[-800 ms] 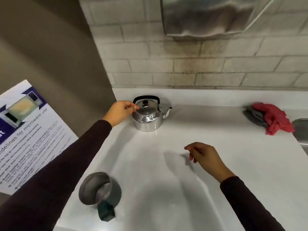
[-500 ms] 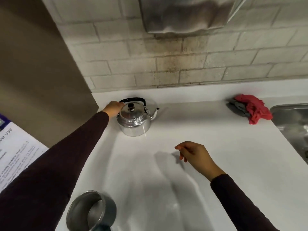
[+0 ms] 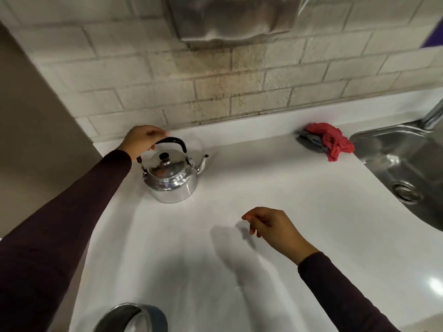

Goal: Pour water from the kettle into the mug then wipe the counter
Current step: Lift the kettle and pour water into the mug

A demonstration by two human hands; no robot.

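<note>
At about nine o'clock a dark left sleeve [image 3: 64, 226] runs up from the bottom corner to the left hand [image 3: 141, 140], which sits at ten o'clock against the foot of the brick wall [image 3: 143, 75]. Its grip is curled around the left end of the black handle [image 3: 171, 141] of the kettle [image 3: 170, 179]; the fingers [image 3: 158, 134] wrap over the top of the arch. The kettle stands upright on the white table [image 3: 275, 188], lid on with its black knob [image 3: 165, 156] up, spout [image 3: 203, 161] pointing toward two o'clock.

At six o'clock, cut by the lower edge, the steel rim of the mug [image 3: 130, 317] shows on the table, well apart from the kettle (only part of it is visible, so what is inside cannot be told).

Right of centre, at about four o'clock, the right hand [image 3: 271, 226] hangs above the table with its grip loose and holding nothing, fingers slightly bent and pointing left, its shadow on the surface beneath.

At one o'clock a red cloth [image 3: 332, 142] lies bunched on a grey one [image 3: 309, 141] near the wall. Just beside them, at two to three o'clock, a steel sink [image 3: 402, 159] is set into the table, its drain [image 3: 406, 192] visible
</note>
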